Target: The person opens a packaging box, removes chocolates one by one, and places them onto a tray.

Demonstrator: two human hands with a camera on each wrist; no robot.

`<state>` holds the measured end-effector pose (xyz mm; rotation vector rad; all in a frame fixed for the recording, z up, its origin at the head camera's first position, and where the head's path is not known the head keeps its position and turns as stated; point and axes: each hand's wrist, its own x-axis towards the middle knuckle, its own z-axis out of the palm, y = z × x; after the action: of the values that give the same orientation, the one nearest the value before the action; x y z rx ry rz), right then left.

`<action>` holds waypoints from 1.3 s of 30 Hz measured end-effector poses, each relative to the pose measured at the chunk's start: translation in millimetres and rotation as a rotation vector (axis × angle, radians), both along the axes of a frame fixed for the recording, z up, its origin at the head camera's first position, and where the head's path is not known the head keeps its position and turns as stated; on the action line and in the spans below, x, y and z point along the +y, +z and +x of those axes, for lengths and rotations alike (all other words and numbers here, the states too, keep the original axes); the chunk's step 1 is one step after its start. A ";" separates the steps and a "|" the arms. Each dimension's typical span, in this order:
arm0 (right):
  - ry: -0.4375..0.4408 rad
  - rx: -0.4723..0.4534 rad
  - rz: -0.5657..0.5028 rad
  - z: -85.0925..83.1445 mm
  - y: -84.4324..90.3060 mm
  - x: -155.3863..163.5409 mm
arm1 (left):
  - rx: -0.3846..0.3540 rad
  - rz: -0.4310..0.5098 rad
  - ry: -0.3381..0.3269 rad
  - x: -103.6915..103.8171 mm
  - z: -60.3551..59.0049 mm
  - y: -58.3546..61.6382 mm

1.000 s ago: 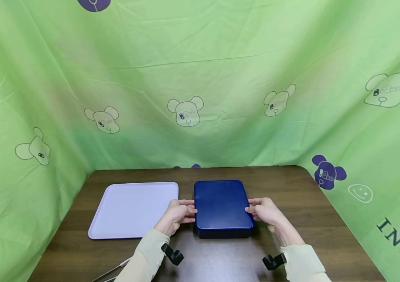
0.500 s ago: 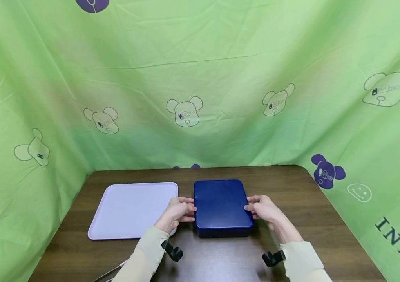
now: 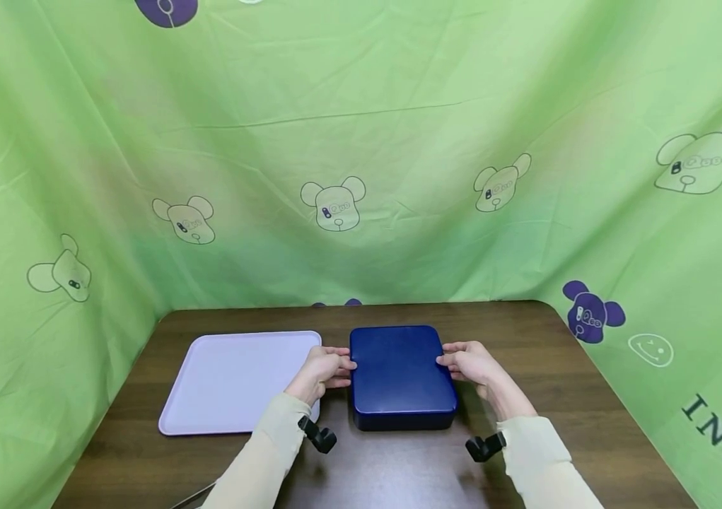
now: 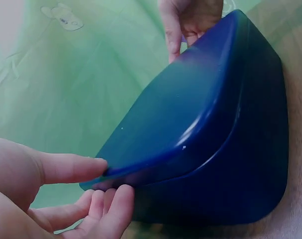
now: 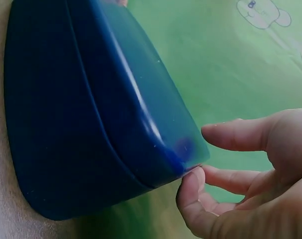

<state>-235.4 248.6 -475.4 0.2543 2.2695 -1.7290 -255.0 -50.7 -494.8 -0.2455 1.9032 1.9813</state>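
A dark blue rectangular box (image 3: 402, 375) with a lid stands on the wooden table, its long sides running away from me. In the wrist views a seam shows below the lid (image 4: 166, 119), which sits on the box. At the box's left side my left hand (image 3: 322, 371) pinches the lid's edge, thumb at the top rim and fingers against the side below. My right hand (image 3: 475, 364) holds the opposite edge likewise, its thumb (image 5: 235, 135) at the upper rim and fingertips near the lid's lower edge.
A pale lilac tray (image 3: 240, 382) lies flat left of the box, its near right corner partly behind my left hand. A thin metal tool (image 3: 194, 496) shows beside my left sleeve, mostly hidden. A green printed curtain (image 3: 335, 106) surrounds the brown table (image 3: 386, 466).
Both hands have slid a little farther from me along the box's sides. The box and tray have stayed in place. My left sleeve now covers more of the metal tool.
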 end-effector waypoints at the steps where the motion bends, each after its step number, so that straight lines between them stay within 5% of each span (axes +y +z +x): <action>1: 0.001 -0.001 -0.002 -0.1 -0.4 -0.3 | -0.006 0.007 -0.001 -0.5 0.2 -0.5; 15: -0.006 0.034 0.008 2.0 -8.7 -1.3 | -0.049 0.041 -0.019 -2.8 1.5 -4.6; 28: -0.033 0.014 -0.103 5.8 -8.5 -0.7 | -0.072 0.043 -0.022 -2.7 2.5 -2.6; 39: -0.016 0.012 -0.017 4.1 -4.4 -0.7 | -0.076 0.047 -0.027 -3.8 2.9 -0.5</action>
<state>-231.3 247.9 -479.8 0.2596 2.2659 -1.7618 -252.1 -54.5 -495.2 -0.2765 1.8021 1.9682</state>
